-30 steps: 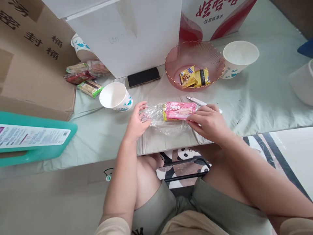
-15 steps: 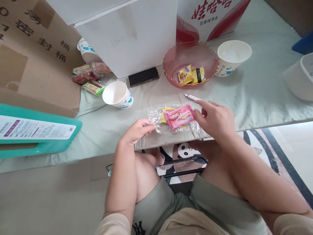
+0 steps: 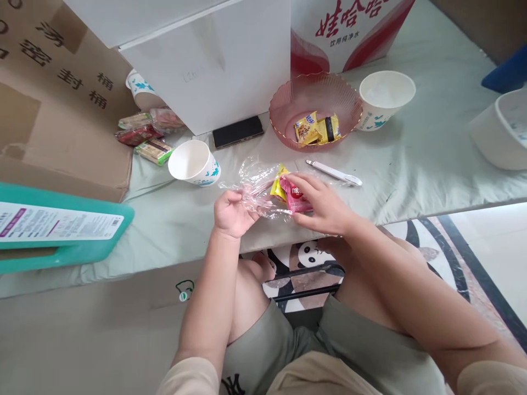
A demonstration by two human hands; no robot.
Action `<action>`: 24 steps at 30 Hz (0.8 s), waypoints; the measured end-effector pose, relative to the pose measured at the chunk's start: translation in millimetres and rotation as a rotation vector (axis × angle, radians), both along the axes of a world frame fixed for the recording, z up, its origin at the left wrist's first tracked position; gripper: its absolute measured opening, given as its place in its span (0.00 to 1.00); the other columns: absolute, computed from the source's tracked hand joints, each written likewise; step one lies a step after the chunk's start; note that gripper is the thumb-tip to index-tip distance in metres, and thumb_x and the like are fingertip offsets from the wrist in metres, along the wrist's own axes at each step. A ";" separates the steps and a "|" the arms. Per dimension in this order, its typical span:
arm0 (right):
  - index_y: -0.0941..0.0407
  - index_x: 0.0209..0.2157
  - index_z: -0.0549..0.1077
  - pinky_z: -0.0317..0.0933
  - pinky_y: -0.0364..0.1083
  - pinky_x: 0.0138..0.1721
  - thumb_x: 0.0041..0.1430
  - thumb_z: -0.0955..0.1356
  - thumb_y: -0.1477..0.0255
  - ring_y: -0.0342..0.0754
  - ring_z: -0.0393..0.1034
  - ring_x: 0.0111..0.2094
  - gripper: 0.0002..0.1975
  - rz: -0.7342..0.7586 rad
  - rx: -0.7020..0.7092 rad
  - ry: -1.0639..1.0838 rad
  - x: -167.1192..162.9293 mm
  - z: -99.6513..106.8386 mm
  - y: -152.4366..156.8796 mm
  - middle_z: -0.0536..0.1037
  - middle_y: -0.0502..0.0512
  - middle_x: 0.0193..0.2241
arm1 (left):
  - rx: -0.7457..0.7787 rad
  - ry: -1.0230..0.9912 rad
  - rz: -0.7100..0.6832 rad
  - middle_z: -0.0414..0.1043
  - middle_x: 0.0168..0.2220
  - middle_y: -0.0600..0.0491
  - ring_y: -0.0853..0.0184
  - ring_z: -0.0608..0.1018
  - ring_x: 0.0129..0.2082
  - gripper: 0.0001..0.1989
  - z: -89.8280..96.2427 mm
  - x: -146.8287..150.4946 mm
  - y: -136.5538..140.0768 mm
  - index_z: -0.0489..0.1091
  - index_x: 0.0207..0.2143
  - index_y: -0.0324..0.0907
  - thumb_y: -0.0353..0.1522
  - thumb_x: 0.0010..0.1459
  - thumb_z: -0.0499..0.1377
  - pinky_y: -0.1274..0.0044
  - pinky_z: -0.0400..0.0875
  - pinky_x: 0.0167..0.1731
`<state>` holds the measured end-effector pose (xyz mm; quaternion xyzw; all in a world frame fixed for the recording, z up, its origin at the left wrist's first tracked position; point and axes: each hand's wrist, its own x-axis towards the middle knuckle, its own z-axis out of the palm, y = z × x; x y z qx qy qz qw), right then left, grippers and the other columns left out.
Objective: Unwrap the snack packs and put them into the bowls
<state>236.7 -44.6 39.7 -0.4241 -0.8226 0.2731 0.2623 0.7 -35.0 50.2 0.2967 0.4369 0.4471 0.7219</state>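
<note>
My left hand [image 3: 235, 213] is closed on a crumpled clear plastic bag [image 3: 257, 173], which spreads out above and to the right of the fingers. Right of it, a pink wafer packet [image 3: 297, 198] lies partly over a yellow snack packet [image 3: 279, 189] near the table's front edge. Stretched across the pink packet, my right hand [image 3: 325, 206] has its fingers and thumb apart and covers the packet's right part. Behind that hand lies a white utility knife [image 3: 334, 173]. Whether the packets still rest on the plastic cannot be made out fully.
A pink glass bowl [image 3: 276, 131] holds yellow snack packets. Paper cups [image 3: 193, 162] stand left and right [image 3: 387, 99] of it. A black phone [image 3: 237, 131] lies before the white box [image 3: 209, 71]. Several wafer packs [image 3: 153, 149] sit beside the cardboard box [image 3: 66, 126]; a green container [image 3: 94, 247] stands front left.
My left hand has drawn in more of the plastic, now bunched and raised. My right hand has moved left, from the pink packet's right end onto it, uncovering the utility knife.
</note>
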 end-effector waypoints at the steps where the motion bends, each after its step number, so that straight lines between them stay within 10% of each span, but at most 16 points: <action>1: 0.54 0.68 0.58 0.59 0.61 0.62 0.57 0.67 0.63 0.62 0.61 0.65 0.38 -0.003 -0.014 0.033 -0.4 -0.4 1.2 0.64 0.64 0.66 | -0.011 0.000 0.012 0.78 0.37 0.43 0.48 0.81 0.44 0.09 -0.1 -0.1 1.2 0.65 0.27 0.44 0.38 0.44 0.57 0.61 0.78 0.35; 8: 0.58 0.64 0.64 0.65 0.58 0.53 0.66 0.60 0.59 0.62 0.73 0.52 0.29 -0.344 -0.205 -0.015 -15.5 -8.1 16.8 0.78 0.65 0.54 | -0.058 -0.016 0.181 0.75 0.32 0.53 0.66 0.77 0.29 0.16 -10.6 26.6 5.2 0.66 0.36 0.45 0.36 0.46 0.65 0.76 0.71 0.26; 18: 0.55 0.71 0.48 0.63 0.61 0.57 0.50 0.74 0.49 0.65 0.68 0.59 0.55 -0.069 -0.229 0.240 -18.3 -20.9 23.5 0.65 0.69 0.64 | -0.077 -0.175 0.109 0.80 0.35 0.51 0.63 0.81 0.36 0.25 -6.6 21.1 14.6 0.72 0.39 0.41 0.21 0.34 0.55 0.75 0.73 0.33; 24: 0.53 0.70 0.48 0.68 0.55 0.40 0.48 0.76 0.51 0.54 0.71 0.35 0.55 -0.355 -0.186 0.387 -27.4 -30.1 27.2 0.75 0.57 0.40 | -0.144 -0.332 0.138 0.81 0.35 0.48 0.69 0.80 0.30 0.23 1.4 24.6 21.1 0.75 0.37 0.37 0.20 0.36 0.52 0.81 0.71 0.26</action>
